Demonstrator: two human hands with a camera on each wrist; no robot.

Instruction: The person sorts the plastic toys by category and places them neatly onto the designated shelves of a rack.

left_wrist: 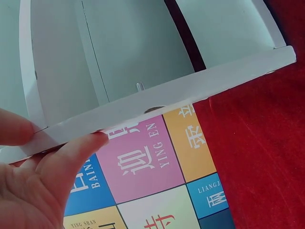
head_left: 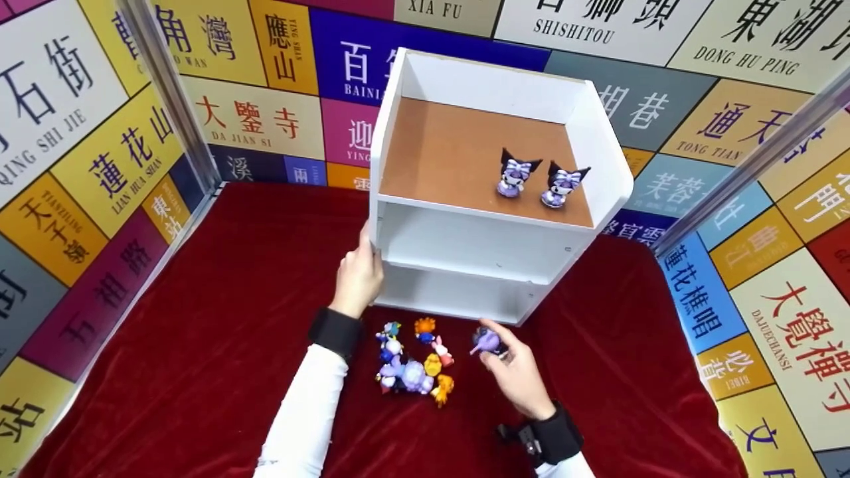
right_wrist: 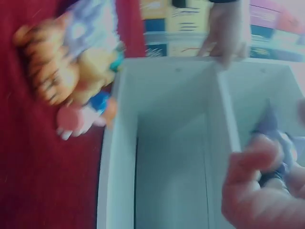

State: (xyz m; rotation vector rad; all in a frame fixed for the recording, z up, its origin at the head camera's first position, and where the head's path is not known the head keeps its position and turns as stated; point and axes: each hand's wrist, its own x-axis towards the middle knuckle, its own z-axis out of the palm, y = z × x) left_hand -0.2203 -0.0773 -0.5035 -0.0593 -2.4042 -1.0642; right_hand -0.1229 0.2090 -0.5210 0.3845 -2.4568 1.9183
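Observation:
My left hand (head_left: 358,277) grips the left side panel of a white shelf unit (head_left: 465,211); in the left wrist view, thumb and fingers lie on either side of the panel edge (left_wrist: 157,106). In front of the unit, my right hand (head_left: 516,373) pinches a small purple figurine (head_left: 488,340) with dark pointed parts, blurred in the right wrist view. Two dark-eared purple figurines (head_left: 515,174) stand on the brown top board (head_left: 458,149), towards its front right. Several small toy figures (head_left: 413,376) lie grouped on the cloth between my hands, among them an orange tiger (right_wrist: 50,67).
Under the top board are two open white compartments (head_left: 458,242), divided by a shelf board (head_left: 465,277). Raised panels border the top board at the back and sides. Dark red cloth (head_left: 232,285) covers the surface, and panels of printed signs (head_left: 252,116) surround it.

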